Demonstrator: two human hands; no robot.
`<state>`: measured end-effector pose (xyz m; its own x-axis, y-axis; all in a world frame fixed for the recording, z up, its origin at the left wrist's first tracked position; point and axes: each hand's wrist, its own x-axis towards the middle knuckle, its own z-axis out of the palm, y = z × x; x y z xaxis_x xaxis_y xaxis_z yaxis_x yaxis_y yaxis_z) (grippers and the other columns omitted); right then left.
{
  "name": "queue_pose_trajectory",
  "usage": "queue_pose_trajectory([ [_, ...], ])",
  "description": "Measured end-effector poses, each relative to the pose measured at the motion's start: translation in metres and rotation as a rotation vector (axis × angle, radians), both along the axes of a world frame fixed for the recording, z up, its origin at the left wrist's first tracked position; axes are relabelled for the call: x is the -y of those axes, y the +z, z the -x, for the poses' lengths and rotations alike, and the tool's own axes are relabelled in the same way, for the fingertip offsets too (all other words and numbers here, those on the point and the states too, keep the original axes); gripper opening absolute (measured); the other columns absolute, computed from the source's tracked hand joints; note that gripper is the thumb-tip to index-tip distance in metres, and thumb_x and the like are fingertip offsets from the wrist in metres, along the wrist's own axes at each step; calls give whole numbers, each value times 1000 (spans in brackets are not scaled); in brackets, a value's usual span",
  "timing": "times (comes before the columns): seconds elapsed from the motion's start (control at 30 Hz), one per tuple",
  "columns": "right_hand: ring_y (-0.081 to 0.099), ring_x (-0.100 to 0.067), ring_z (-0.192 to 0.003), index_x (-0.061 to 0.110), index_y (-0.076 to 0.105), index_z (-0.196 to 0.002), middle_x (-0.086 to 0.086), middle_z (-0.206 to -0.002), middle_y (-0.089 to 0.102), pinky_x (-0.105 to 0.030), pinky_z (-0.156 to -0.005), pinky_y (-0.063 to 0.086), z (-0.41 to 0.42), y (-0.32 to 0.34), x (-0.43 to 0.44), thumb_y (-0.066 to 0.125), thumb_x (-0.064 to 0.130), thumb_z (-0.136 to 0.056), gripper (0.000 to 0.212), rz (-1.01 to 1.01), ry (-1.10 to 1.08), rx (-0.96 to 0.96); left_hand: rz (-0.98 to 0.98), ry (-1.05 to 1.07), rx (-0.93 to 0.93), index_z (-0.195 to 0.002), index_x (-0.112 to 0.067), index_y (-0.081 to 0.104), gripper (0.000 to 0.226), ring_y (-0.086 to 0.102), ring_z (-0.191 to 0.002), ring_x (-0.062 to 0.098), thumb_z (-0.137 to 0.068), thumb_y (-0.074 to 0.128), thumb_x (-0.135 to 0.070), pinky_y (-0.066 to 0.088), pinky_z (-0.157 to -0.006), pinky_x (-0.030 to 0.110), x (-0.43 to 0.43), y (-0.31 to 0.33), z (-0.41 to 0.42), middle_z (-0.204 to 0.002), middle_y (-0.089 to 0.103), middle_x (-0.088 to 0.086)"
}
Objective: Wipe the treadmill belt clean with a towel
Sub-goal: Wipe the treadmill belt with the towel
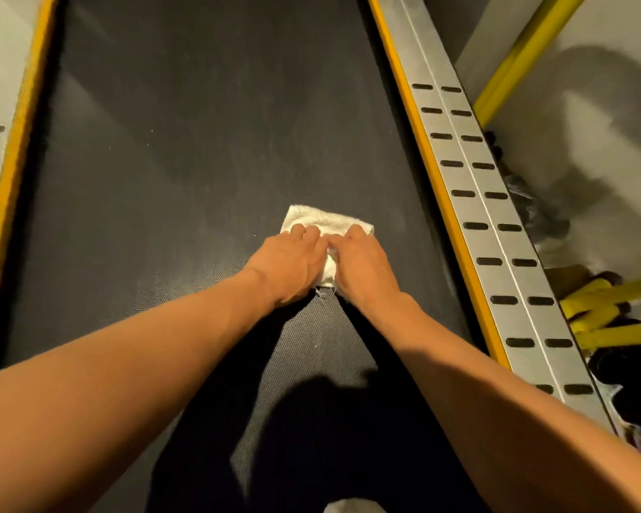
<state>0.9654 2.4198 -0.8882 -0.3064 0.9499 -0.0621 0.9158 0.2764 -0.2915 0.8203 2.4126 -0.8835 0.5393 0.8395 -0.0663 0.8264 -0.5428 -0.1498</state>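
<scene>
A small white towel [330, 220] lies folded on the dark treadmill belt [186, 149], a little right of the belt's middle. My left hand [293, 262] and my right hand [363, 264] lie side by side on top of it, palms down, fingers bent over the cloth and pressing it onto the belt. Only the towel's far edge and a strip between my hands show. Faint dusty streaks mark the belt farther ahead.
Yellow-edged grey side rails with slots run along the belt's right [474, 201] and left [1, 168]. Beyond the right rail are yellow frame bars [615, 320] and dark objects on a pale floor. My shadow falls on the near belt.
</scene>
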Motion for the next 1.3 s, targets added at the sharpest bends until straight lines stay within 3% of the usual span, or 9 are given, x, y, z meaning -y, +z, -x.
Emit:
queue_pose_trajectory([
  [0.27, 52, -29, -96, 16, 65, -111, -2, -99, 49, -31, -71, 44, -13, 5, -12, 50, 6, -88, 29, 84, -270, -145, 147, 133, 245, -119, -8, 45, 26, 44, -108, 23, -97, 41, -21, 49, -77, 38, -3, 6, -8, -116, 42, 6],
  [0.37, 47, -29, -101, 9, 61, -99, -6, -103, 48, -35, -74, 41, 1, 6, -3, 47, 4, -87, 19, -4, -190, 23, 152, 91, 285, -114, -11, 46, 20, 44, -107, 20, -96, 44, -20, 45, -69, 31, 1, -4, -2, -115, 42, 4],
  [0.47, 45, -29, -108, 9, 57, -107, -7, -115, 50, -40, -86, 37, 9, 3, 16, 54, 18, -92, 18, -77, -136, 5, 163, 25, 370, -112, -12, 45, 20, 50, -107, 20, -96, 39, -23, 53, -74, 35, 5, -15, 12, -120, 42, 2],
  [0.7, 45, -26, -103, 15, 53, -112, -4, -112, 49, -37, -80, 35, 1, 4, 7, 59, 24, -92, 23, -100, -113, 41, 212, 90, 546, -103, -16, 53, 29, 52, -95, 18, -97, 29, -32, 50, -81, 39, 0, -5, 21, -107, 53, -2],
  [0.83, 44, -26, -102, 16, 56, -109, -5, -111, 50, -35, -83, 38, 9, 0, -16, 56, 4, -88, 25, -84, -192, -22, 188, 146, 504, -121, -14, 54, 32, 47, -113, 17, -99, 37, -29, 48, -90, 34, 1, -6, 24, -127, 48, -2],
  [0.97, 47, -27, -97, 15, 64, -113, -9, -104, 55, -27, -72, 33, -18, -7, -15, 49, -8, -86, 39, -130, -278, -121, 219, 181, 462, -136, -14, 44, 43, 40, -126, 17, -96, 42, -29, 45, -95, 31, 8, -6, 27, -141, 39, -2],
  [1.07, 45, -28, -102, 13, 65, -117, -12, -111, 54, -30, -81, 39, -24, -10, -15, 48, -9, -85, 43, -163, -341, -134, 212, 182, 414, -139, -13, 39, 49, 36, -131, 18, -94, 43, -34, 43, -100, 32, 11, -6, 27, -146, 34, 0],
  [1.2, 43, -26, -99, 14, 63, -111, -7, -110, 53, -42, -86, 46, -18, -16, 12, 49, -12, -81, 42, -159, -222, -124, 197, 178, 365, -133, -14, 45, 47, 42, -125, 17, -93, 41, -38, 51, -91, 39, 7, -5, 29, -139, 41, 0],
  [1.3, 48, -20, -99, 17, 65, -109, -3, -110, 53, -38, -89, 46, -32, -10, 7, 53, 3, -89, 27, -169, -131, -113, 193, 167, 332, -127, -14, 50, 44, 47, -116, 17, -92, 39, -40, 53, -85, 40, 3, -3, 28, -131, 46, -1],
])
